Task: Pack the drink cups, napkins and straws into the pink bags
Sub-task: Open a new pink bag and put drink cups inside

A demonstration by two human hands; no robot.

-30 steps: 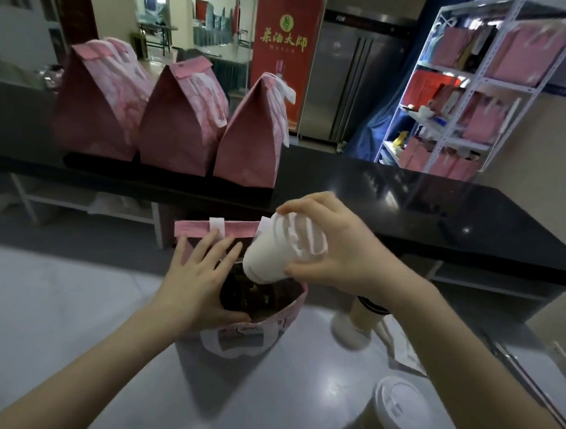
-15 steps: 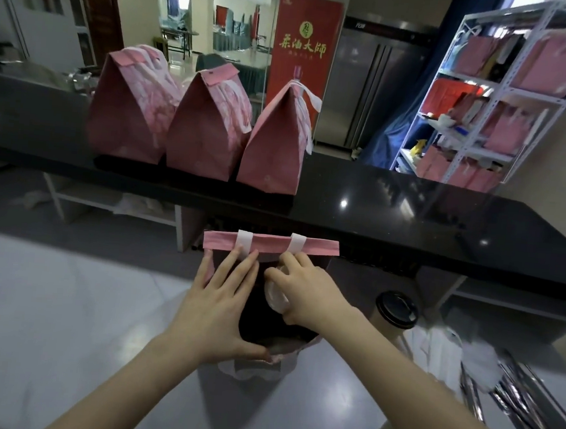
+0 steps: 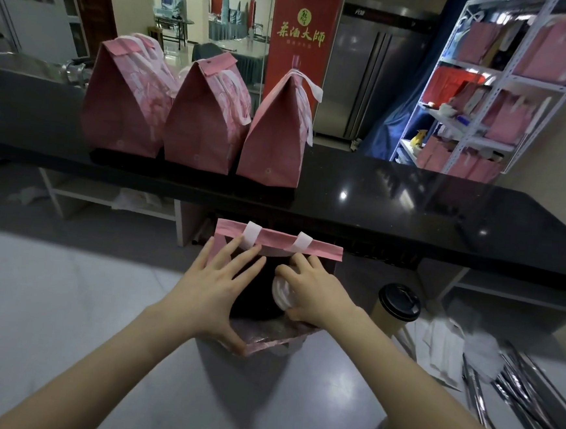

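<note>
An open pink bag (image 3: pixel 277 243) with white handles stands on the white table in front of me. My left hand (image 3: pixel 216 290) grips its near left rim, thumb on the front edge, and holds the mouth apart. My right hand (image 3: pixel 314 294) reaches into the opening and holds a white-lidded cup (image 3: pixel 280 290) low inside the bag. A tan cup with a black lid (image 3: pixel 398 306) stands just right of the bag. White napkins (image 3: pixel 444 345) and several wrapped straws (image 3: pixel 525 385) lie further right.
Three closed pink bags (image 3: pixel 201 120) stand in a row on the black counter (image 3: pixel 411 204) behind the open bag. A white shelf rack (image 3: pixel 488 81) with more pink bags is at the back right. A red banner (image 3: pixel 302 36) stands behind the counter.
My right hand has brought the white cup from above the bag's mouth down into the bag. My left hand has stayed on the rim. The view has tilted up a little.
</note>
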